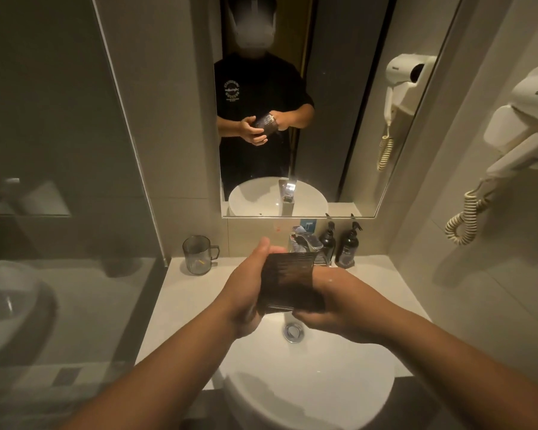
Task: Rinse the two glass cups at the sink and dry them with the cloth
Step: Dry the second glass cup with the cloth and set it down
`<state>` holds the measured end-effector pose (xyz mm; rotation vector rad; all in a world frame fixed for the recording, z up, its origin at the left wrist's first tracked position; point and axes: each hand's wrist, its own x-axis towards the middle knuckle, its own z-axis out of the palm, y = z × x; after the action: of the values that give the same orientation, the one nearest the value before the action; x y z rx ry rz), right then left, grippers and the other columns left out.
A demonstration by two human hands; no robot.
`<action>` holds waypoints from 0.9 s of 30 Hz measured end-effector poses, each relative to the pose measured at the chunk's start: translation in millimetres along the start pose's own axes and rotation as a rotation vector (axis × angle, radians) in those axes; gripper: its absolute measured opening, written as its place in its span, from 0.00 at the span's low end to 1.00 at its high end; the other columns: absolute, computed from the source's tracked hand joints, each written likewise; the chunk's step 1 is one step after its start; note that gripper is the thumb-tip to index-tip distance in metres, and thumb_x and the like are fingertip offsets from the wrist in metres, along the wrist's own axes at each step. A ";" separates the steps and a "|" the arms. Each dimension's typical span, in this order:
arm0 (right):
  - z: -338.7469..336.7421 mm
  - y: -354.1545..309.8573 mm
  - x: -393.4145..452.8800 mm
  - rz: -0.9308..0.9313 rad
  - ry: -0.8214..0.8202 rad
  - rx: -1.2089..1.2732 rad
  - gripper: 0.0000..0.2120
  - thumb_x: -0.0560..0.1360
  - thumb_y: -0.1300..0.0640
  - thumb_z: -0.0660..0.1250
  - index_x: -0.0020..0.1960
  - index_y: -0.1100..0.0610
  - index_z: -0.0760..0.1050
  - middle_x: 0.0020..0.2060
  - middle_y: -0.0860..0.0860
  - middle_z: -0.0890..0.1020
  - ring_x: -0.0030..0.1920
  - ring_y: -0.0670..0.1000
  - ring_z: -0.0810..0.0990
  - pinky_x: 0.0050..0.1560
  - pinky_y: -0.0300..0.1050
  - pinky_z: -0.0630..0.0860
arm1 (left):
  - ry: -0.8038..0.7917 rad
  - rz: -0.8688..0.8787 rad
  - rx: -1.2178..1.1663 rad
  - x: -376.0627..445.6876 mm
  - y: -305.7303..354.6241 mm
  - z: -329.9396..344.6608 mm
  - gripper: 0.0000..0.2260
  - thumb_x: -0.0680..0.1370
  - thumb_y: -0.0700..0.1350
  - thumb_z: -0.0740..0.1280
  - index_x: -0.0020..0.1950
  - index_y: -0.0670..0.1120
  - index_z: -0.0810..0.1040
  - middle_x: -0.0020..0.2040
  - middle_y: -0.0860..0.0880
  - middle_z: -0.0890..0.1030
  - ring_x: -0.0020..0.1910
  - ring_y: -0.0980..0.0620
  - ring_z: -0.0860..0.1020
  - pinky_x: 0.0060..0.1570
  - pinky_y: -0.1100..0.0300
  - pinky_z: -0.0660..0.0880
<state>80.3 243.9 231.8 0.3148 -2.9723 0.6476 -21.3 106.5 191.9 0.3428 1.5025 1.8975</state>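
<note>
Above the round white ceramic sink (339, 380), the left hand (249, 293) and right hand (330, 308) both curl around a dark ribbed glass cup (288, 282), apparently mid-rinse or shaking off water. A second, clear handled glass cup (198, 254) waits on the pale counter (180, 293), so next comes drying or swapping cups. No cloth is visible, and the chrome tap (305, 240) sits partly behind the cup, hiding any flow.
</note>
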 end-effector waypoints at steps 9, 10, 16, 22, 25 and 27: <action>3.9 -20.1 -1.7 0.381 0.172 1.218 0.13 0.75 0.67 0.69 0.58 0.58 0.78 0.37 0.50 0.84 0.31 0.43 0.81 0.29 0.32 0.75 | 0.076 0.628 0.383 7.2 -11.2 -5.7 0.15 0.75 0.60 0.58 0.55 0.58 0.77 0.51 0.50 0.80 0.51 0.48 0.80 0.46 0.56 0.81; 1.7 -21.4 -1.2 0.395 0.174 1.350 0.13 0.75 0.67 0.68 0.59 0.61 0.77 0.38 0.52 0.84 0.32 0.45 0.82 0.28 0.32 0.75 | 0.075 0.680 0.430 8.1 -11.9 -7.2 0.16 0.75 0.60 0.57 0.58 0.55 0.75 0.53 0.49 0.80 0.52 0.49 0.80 0.47 0.59 0.80; -12.4 -3.2 2.6 0.233 0.124 0.378 0.12 0.75 0.59 0.70 0.57 0.48 0.78 0.40 0.41 0.83 0.40 0.40 0.81 0.38 0.34 0.76 | -0.072 0.204 0.077 7.6 -1.3 -3.6 0.17 0.76 0.66 0.60 0.58 0.60 0.79 0.59 0.45 0.81 0.60 0.42 0.80 0.53 0.45 0.81; -1.6 3.6 9.2 0.030 -0.008 -0.001 0.15 0.73 0.51 0.67 0.59 0.50 0.76 0.48 0.48 0.81 0.46 0.49 0.79 0.47 0.47 0.77 | -0.001 0.076 0.046 13.6 4.8 4.6 0.15 0.83 0.54 0.58 0.49 0.48 0.80 0.48 0.42 0.81 0.47 0.46 0.80 0.43 0.52 0.79; 4.9 -3.5 10.0 0.165 0.072 0.175 0.15 0.72 0.54 0.70 0.59 0.49 0.78 0.49 0.48 0.83 0.47 0.48 0.80 0.48 0.44 0.79 | 0.071 0.246 0.038 19.0 -5.4 4.8 0.11 0.79 0.53 0.60 0.44 0.54 0.81 0.45 0.46 0.80 0.48 0.46 0.77 0.41 0.53 0.77; 6.8 -6.5 8.3 0.279 0.126 0.379 0.16 0.72 0.57 0.72 0.59 0.48 0.80 0.47 0.46 0.85 0.46 0.44 0.82 0.48 0.38 0.80 | 0.076 0.349 0.057 21.8 -12.4 1.8 0.10 0.77 0.56 0.60 0.45 0.58 0.81 0.46 0.48 0.81 0.48 0.45 0.79 0.41 0.52 0.79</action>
<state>73.4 233.8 229.3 -0.1208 -2.7799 1.2158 -31.9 123.3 176.4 0.5975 1.6326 2.1594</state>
